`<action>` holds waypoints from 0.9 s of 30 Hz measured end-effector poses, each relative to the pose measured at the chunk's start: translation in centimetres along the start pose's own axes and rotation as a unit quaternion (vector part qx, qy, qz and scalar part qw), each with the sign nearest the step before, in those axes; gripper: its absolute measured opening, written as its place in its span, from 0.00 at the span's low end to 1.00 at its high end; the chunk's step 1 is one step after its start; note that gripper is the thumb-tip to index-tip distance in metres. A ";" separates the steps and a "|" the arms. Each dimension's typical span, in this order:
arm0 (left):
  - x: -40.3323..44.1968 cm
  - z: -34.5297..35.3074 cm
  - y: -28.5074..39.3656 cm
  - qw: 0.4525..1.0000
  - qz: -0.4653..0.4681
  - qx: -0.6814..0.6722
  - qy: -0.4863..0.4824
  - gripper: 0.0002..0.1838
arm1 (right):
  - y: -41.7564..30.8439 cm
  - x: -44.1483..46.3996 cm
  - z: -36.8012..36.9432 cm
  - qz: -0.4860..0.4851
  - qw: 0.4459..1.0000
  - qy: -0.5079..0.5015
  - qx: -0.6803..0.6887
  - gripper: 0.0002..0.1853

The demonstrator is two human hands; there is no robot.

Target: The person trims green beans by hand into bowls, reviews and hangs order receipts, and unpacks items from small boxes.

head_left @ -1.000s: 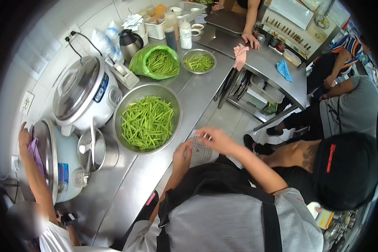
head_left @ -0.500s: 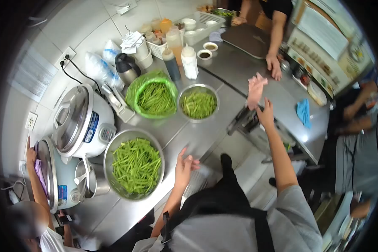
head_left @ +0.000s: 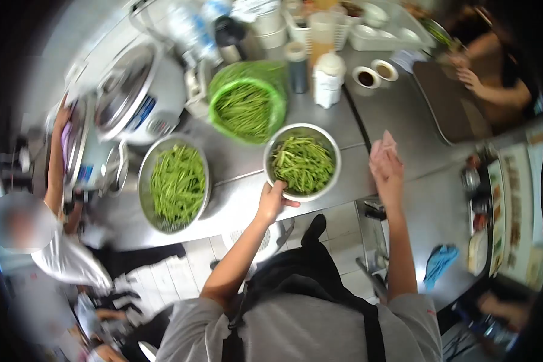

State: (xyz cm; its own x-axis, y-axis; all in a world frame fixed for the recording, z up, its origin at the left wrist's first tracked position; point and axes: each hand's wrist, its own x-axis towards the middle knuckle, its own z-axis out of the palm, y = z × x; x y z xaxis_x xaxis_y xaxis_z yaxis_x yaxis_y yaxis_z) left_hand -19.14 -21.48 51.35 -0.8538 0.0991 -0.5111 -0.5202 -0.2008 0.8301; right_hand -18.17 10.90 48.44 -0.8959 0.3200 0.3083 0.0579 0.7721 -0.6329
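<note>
My left hand grips the near-left rim of a steel bowl, thumb over the edge and fingers outside. Cut green vegetable stalks, resembling green beans, fill the bowl. To the right, my right hand is closed on a pink cloth over the steel counter; whether the cloth touches the counter is unclear. Behind the bowl stands a green plastic bag holding long green stalks. A steel colander with more cut pieces rests left of my left hand.
Rice cookers line the left side. Squeeze bottles, two sauce cups and a brown tray stand farther back. A blue cloth lies at right. Co-workers are at left, at the back right and at lower right.
My left hand has moved forward from free air and taken hold of the bowl's rim. My right hand has brought the pink cloth to the counter's edge. The view has shifted.
</note>
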 end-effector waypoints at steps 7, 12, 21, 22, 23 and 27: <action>-13.9 -5.4 -0.2 0.992 -0.010 0.064 0.107 0.16 | -5.6 -0.9 11.2 -0.128 0.991 -0.026 0.005 0.24; -21.3 -8.6 -5.0 0.971 0.002 -0.077 0.227 0.17 | -12.9 -0.4 11.2 -0.209 0.977 0.017 0.033 0.23; -28.7 -14.4 -9.6 0.905 0.056 -0.160 0.390 0.17 | -21.4 -8.3 18.8 -0.124 0.949 -0.205 0.206 0.14; -29.3 -15.4 -9.7 0.905 0.053 -0.183 0.381 0.18 | -22.7 -12.4 20.5 -0.242 0.914 -0.201 0.255 0.10; -29.5 -15.5 -8.5 0.899 0.071 -0.209 0.379 0.19 | -24.0 -16.5 22.1 -0.355 0.861 -0.202 0.303 0.10; -31.2 -17.8 -8.3 0.898 0.116 -0.236 0.352 0.22 | -27.7 -22.3 16.7 -0.226 0.822 -0.416 0.317 0.09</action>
State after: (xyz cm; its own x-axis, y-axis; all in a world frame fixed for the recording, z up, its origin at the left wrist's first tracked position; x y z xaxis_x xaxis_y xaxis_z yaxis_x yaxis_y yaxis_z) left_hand 12.13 -40.31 56.44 -0.6274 -0.6057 -0.4894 -0.1220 -0.5443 0.8300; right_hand -7.16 -26.74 47.26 -0.7696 -0.6100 0.1887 -0.3684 0.1827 -0.9115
